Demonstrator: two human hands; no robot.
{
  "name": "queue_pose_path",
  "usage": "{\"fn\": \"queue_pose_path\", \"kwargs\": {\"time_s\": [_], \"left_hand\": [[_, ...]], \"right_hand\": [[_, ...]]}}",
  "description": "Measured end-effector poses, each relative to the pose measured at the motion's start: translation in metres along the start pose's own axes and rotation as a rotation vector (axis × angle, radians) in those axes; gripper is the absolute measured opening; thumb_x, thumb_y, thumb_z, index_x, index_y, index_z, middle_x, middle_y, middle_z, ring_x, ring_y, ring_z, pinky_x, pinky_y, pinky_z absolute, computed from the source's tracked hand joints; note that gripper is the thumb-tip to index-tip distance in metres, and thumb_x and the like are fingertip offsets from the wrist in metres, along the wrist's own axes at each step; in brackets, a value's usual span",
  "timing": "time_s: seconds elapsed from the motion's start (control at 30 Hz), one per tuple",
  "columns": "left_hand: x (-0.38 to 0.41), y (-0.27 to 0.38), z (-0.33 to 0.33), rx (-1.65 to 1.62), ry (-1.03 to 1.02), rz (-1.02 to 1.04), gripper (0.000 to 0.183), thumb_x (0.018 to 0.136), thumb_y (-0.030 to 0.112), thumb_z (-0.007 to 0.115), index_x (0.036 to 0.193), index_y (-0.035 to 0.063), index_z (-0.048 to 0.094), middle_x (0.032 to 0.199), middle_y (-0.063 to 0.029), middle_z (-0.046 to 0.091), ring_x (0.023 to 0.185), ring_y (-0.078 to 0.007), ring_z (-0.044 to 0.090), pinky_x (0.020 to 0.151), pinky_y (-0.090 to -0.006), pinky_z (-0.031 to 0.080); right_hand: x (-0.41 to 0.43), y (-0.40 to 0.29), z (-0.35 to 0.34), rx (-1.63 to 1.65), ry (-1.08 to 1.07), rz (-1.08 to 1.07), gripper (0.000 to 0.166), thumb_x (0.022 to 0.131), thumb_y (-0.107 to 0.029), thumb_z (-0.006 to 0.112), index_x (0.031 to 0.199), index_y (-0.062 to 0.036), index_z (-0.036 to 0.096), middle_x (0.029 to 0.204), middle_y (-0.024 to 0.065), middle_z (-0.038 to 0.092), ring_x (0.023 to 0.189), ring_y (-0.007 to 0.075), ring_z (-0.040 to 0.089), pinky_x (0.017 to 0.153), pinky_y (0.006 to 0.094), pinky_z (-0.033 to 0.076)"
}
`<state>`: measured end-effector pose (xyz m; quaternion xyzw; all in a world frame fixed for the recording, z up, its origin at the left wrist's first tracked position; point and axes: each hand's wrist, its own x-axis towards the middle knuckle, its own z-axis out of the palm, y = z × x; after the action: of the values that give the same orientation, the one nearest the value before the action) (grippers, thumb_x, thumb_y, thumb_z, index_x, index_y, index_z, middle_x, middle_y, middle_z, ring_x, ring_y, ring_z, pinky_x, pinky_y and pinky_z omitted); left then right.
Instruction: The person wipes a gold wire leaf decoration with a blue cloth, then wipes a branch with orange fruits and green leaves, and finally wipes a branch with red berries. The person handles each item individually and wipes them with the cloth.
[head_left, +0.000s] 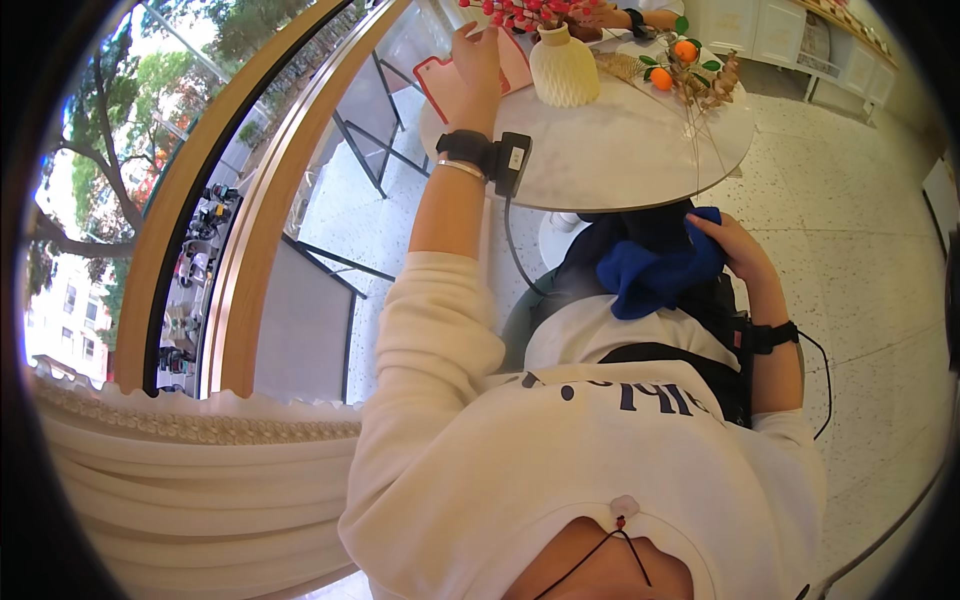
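My left hand (478, 64) reaches to the far left side of a round, pale marble-look table (622, 161). It is over a flat pink item with red edging (439, 81), its fingers bent. Whether they grip that item or only rest on it, I cannot tell. Just right of this hand stands a cream ribbed vase (564, 69) with red berry stems (517, 13). In my lap, below the table's near edge, my right hand (739, 244) holds a crumpled blue cloth (660, 266). The cloth hangs over my dark clothing.
Orange fruit decorations (661, 79) and dried stems (697, 90) lie at the table's right. Across the table is another person's hand (600, 15). A wood-framed window (289, 172) and a gathered curtain (210, 465) are on my left. Cables run from both wrist devices.
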<state>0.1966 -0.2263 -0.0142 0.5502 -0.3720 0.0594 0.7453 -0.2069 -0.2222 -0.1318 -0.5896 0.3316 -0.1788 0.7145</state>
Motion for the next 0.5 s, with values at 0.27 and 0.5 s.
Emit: {"fn": "queue_pose_path", "kwargs": {"time_s": [0.27, 0.5], "left_hand": [[0.025, 0.032, 0.007, 0.255, 0.146, 0.125, 0.044, 0.079, 0.016, 0.069, 0.118, 0.0061, 0.05, 0.1, -0.0122, 0.058, 0.09, -0.0253, 0.058, 0.074, -0.0347, 0.049], [0.024, 0.063, 0.016, 0.488, 0.252, 0.521, 0.036, 0.077, 0.03, 0.069, 0.103, 0.0058, 0.061, 0.106, -0.0185, 0.058, 0.103, -0.0344, 0.051, 0.089, -0.0409, 0.041]], "right_hand": [[-0.011, -0.009, 0.003, -0.149, -0.081, 0.016, 0.035, 0.084, -0.028, 0.065, 0.104, 0.0004, 0.058, 0.093, 0.0042, 0.062, 0.083, 0.0111, 0.058, 0.075, 0.0238, 0.048], [-0.015, -0.013, 0.007, -0.126, -0.099, -0.027, 0.034, 0.084, -0.029, 0.065, 0.101, -0.0003, 0.059, 0.09, 0.0026, 0.061, 0.08, 0.0095, 0.056, 0.073, 0.0224, 0.047]]}}
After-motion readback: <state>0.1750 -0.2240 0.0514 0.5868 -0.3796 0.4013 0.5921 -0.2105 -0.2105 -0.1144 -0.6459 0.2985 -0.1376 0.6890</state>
